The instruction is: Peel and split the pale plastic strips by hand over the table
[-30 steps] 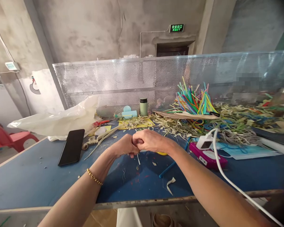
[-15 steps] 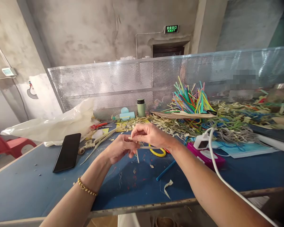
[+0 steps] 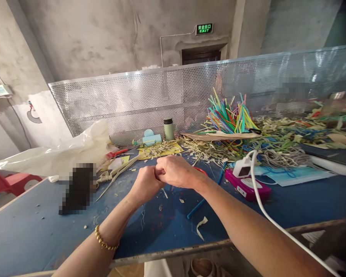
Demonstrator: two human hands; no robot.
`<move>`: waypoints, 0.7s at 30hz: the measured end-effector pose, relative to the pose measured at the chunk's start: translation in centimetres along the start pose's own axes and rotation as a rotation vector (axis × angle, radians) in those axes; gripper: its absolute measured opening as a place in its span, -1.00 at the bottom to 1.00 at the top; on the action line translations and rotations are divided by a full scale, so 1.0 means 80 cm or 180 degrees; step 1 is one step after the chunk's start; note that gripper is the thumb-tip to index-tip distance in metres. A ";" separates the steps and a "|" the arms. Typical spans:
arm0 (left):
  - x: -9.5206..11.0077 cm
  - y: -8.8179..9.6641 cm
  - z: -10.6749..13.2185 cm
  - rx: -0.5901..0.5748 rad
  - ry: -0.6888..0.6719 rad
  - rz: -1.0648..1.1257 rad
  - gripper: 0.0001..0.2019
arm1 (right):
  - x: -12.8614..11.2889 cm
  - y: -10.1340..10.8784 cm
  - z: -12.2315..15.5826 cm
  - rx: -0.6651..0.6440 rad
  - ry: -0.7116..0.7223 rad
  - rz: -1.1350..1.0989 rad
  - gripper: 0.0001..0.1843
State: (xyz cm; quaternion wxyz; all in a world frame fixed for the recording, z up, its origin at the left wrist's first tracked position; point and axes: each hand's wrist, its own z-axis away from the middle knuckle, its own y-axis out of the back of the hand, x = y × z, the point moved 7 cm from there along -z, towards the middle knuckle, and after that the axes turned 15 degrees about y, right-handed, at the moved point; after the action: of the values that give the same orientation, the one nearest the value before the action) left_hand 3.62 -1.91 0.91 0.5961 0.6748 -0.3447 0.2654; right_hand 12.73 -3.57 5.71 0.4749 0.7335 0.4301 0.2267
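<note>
My left hand [image 3: 145,184] and my right hand [image 3: 175,171] are pressed knuckle to knuckle above the blue table [image 3: 34,227], both curled into fists. What they grip is hidden between the fingers. A gold bracelet [image 3: 103,240] sits on my left wrist. Under the hands lie small pale scraps [image 3: 201,225] and a blue straw [image 3: 197,207]. A red-handled tool [image 3: 202,170] peeks out just behind my right hand.
A phone [image 3: 79,187] lies at the left, beside a white plastic bag [image 3: 63,154]. A magenta device [image 3: 247,186] with a white charger and cable [image 3: 265,213] is at the right. Coloured straws [image 3: 230,117] and a heap of pale strips [image 3: 276,140] line the perforated metal screen [image 3: 138,102]. A green bottle [image 3: 168,129] stands at the back.
Half a second ago my fingers were spread, pinching a thin pale strip above yellow scissor handles. Now both hands are closed into fists, pressed together and lower, and the strip is out of sight.
</note>
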 end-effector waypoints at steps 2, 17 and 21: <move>-0.003 -0.004 -0.002 -0.0119 0.0030 0.0099 -0.88 | 0.000 -0.003 0.000 -0.0008 -0.0018 -0.0157 -0.79; 0.000 -0.003 -0.007 -0.1155 0.0229 0.1917 -0.78 | 0.034 0.057 0.020 0.1579 -0.0257 -0.1276 -0.75; -0.002 0.001 -0.010 -0.1054 0.0272 0.2062 -0.73 | 0.039 0.047 0.017 0.1254 -0.0400 -0.0683 -0.80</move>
State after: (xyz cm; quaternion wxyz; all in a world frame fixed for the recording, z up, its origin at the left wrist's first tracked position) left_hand 3.48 -1.12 0.98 0.5962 0.4133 -0.5536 0.4089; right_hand 16.98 -2.26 8.18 0.3698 0.7748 0.5112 0.0404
